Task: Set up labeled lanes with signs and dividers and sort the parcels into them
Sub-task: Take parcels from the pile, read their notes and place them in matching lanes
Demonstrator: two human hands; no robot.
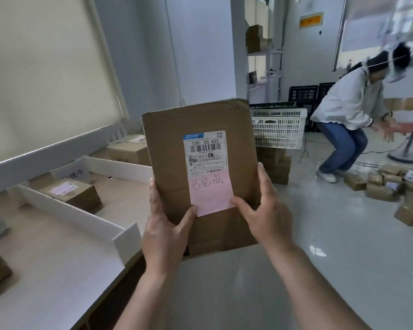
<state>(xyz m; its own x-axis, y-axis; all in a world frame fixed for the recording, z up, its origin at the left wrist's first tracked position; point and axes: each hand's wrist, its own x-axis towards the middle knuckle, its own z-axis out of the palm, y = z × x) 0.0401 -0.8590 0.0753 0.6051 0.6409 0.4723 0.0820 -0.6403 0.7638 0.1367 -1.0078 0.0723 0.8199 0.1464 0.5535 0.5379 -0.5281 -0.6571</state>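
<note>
- You are gripping the flat cardboard parcel (200,167) upright with your left hand (163,231) and right hand (264,214), both grasping its lower edges.
- Your thumbs are pinning the pink note (211,195) to the parcel's face.
- You are holding the parcel just right of the table (57,253).

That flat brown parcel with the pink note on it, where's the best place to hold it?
By its two long side edges near the bottom, one hand from each side, as the left hand and right hand do. The flat parcel is thin, upright and wide, so this probably steadies it and leaves the pink note mostly readable.
</note>
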